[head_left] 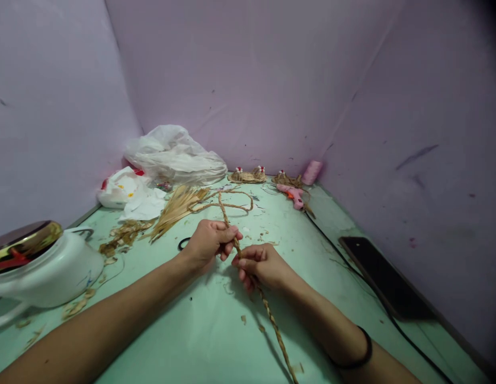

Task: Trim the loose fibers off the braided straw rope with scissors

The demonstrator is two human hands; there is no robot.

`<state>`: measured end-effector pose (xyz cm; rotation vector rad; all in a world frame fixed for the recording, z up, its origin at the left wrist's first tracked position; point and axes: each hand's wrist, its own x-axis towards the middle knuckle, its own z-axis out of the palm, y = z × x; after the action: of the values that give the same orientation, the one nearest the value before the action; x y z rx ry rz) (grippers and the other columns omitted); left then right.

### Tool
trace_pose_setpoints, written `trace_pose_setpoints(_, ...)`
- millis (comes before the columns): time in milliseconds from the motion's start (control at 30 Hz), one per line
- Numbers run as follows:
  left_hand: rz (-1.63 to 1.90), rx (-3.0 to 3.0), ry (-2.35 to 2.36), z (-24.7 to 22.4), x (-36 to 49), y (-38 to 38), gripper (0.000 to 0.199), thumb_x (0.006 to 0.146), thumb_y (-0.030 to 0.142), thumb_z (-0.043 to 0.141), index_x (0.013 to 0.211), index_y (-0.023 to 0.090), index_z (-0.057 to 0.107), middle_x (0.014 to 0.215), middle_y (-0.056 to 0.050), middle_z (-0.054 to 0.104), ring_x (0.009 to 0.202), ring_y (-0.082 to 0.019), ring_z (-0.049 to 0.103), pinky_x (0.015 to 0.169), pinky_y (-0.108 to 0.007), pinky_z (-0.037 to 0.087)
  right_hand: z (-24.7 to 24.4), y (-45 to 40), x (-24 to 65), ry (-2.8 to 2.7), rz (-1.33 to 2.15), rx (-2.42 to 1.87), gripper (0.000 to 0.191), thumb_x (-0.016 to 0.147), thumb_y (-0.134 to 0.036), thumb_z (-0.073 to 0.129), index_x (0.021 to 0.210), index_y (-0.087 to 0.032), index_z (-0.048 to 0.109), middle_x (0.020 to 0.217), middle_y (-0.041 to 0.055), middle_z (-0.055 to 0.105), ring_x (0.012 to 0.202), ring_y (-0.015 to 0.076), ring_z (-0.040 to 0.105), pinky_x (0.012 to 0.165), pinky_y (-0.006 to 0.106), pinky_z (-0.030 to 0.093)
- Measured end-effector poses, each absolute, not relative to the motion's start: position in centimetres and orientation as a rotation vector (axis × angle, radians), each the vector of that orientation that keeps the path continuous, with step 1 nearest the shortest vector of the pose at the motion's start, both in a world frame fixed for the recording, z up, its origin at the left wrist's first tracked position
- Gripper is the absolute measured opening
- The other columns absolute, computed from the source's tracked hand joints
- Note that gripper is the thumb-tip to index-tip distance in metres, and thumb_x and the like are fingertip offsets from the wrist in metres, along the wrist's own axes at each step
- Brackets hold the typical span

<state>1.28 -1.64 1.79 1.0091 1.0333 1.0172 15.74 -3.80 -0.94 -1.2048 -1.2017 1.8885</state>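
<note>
A long tan braided cord (272,318) runs from the near edge of the view up through both hands, and its far part curves in a loop on the green table. My left hand (216,241) pinches the cord between thumb and fingers. Just below and to the right, my right hand (261,265) grips the same cord, its fingertips close to those of the left. A bundle of dry straw strips (176,208) lies beyond my left hand. The dark ring (184,244) beside my left wrist is partly hidden.
At left stand a white pot (60,272) and straw scraps (126,234). White plastic bags (176,157), woven pieces (248,176), a pink glue gun (291,195) and a pink spool (312,173) line the back. A black phone (386,277) and a cable lie right.
</note>
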Motion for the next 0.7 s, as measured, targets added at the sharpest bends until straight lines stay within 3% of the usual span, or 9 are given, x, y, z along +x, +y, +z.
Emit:
trace_pose_setpoints(200, 1.157, 0.918, 1.089, 1.6, -0.3, 0.3, 0.015, 0.07, 0.021, 0.057, 0.06, 0.009, 0.057, 0.036, 0.004, 0.043, 0.032, -0.004, 0.034, 0.031, -0.014, 0.024, -0.5, -3.5, 16.9, -1.179, 2.109, -0.993, 0.033, 0.054, -0.027, 0.077, 0.076, -0.008, 0.063, 0.062, 0.0044, 0.066, 0.052, 0.0117, 0.061, 0.055, 0.025, 0.049)
trace_pose_setpoints(467, 1.151, 0.839, 1.137, 1.1, 0.0, 0.8, 0.018, 0.07, 0.016, 0.055, 0.054, 0.008, 0.057, 0.033, 0.003, 0.04, 0.029, -0.005, 0.032, 0.028, -0.016, 0.023, 0.3, -4.3, 16.4, -1.234, 1.933, -0.941, 0.029, 0.052, -0.032, 0.077, 0.065, -0.01, 0.062, 0.053, 0.0016, 0.063, 0.044, 0.0101, 0.057, 0.048, 0.024, 0.047)
trace_pose_setpoints(700, 1.244, 0.779, 1.122, 0.9, -0.8, 1.9, 0.018, 0.075, 0.013, 0.05, 0.057, 0.01, 0.055, 0.037, 0.004, 0.039, 0.032, -0.004, 0.033, 0.029, -0.013, 0.023, 0.3, -4.0, 16.7, -1.263, 2.062, -1.031, 0.036, 0.047, -0.023, 0.079, 0.076, -0.009, 0.064, 0.062, 0.0041, 0.066, 0.052, 0.0127, 0.061, 0.051, 0.024, 0.047)
